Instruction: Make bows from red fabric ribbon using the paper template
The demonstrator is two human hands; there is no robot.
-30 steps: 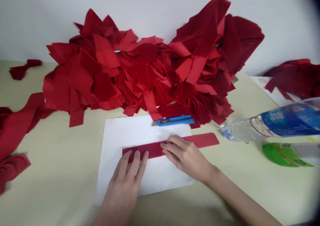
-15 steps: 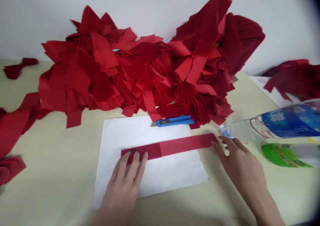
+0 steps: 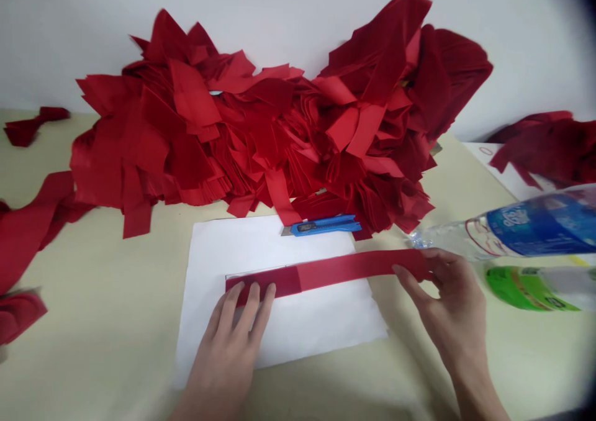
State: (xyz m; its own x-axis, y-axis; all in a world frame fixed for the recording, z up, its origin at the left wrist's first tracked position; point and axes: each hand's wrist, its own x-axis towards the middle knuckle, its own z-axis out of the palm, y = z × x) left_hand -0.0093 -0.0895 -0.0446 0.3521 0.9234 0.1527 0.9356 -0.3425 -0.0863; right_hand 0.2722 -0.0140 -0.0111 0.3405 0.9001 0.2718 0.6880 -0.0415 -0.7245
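A long red strip [image 3: 347, 267], fabric or felt by its look, lies across a white paper sheet [image 3: 316, 331]. Its left part is darker, with an edge near the middle where a second layer seems to overlap. My left hand [image 3: 235, 331] rests on that darker end, fingers spread and pressing it to the paper. At the other end, past the paper's right edge, my right hand [image 3: 449, 303] pinches the strip between thumb and fingers, the strip's tip partly hidden by them. A blue utility knife [image 3: 326, 225] lies on the paper's upper edge, blade pointing left.
A big heap of red strips [image 3: 261, 129] stands against the wall behind the paper. More red strips [image 3: 28, 241] lie at the left, and another red pile [image 3: 554, 151] at the right. A blue-labelled bottle [image 3: 544, 222] and a green-labelled bottle [image 3: 521, 287] lie on the right.
My right hand has closed on the strip's right end, which now extends further right and is slightly raised. The left hand has stayed in place.
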